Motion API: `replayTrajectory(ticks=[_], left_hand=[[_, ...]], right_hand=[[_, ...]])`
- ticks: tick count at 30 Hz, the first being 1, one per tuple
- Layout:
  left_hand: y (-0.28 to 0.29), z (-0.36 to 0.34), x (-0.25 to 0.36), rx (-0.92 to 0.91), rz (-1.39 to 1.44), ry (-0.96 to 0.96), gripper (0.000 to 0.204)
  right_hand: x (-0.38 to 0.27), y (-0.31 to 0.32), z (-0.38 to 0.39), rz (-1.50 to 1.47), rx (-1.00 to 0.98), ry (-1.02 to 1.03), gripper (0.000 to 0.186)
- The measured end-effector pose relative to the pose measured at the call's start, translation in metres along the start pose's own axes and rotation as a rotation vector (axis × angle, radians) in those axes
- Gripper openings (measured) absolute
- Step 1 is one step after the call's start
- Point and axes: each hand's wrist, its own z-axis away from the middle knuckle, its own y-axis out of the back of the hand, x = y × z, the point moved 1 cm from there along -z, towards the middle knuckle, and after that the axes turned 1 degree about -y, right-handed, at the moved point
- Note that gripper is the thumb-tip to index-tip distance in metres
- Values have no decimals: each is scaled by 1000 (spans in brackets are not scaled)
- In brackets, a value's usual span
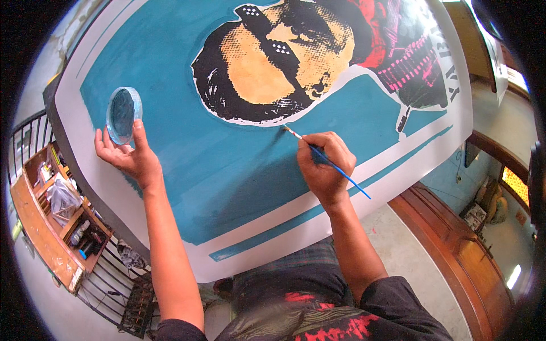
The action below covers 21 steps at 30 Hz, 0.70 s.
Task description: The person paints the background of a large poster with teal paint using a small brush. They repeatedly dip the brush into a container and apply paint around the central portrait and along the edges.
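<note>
My right hand [327, 165] pinches a thin paintbrush [339, 170] with a blue handle. The brush tip meets the painting [244, 170] just below the white outline around a portrait head. That portrait, lying sideways, has black hair, orange-tan skin and pixelled dark glasses on a teal ground. Off to the left, my left hand [133, 156] holds up a small round clear dish [123, 115] by its rim, over the painting's left part. Teal paint shows in the dish. Red, pink and black figure parts fill the painting's upper right.
A wooden shelf unit [48, 227] with plastic bags and small items stands at the lower left, beside black metal railings [108, 295]. Brown wooden furniture [449, 244] is at the right. White margins [273, 233] border the painted sheet.
</note>
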Motion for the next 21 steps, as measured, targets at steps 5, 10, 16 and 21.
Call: replayTrajectory(ticks=[5,10,16,21], left_hand=[[-2,0,3,5,27,18,76],[-4,-2,-2,-8,26,37,82],[-3,-3,0,-11,8,24,83],[-3,-3,-3,-12,14,27,81]], right_hand=[[5,3,-2,6,12,47,9],[10,4,-5,24,16,41,8],[14,8,-8,37,66,19,11],[16,11,-11,59,93,16,12]])
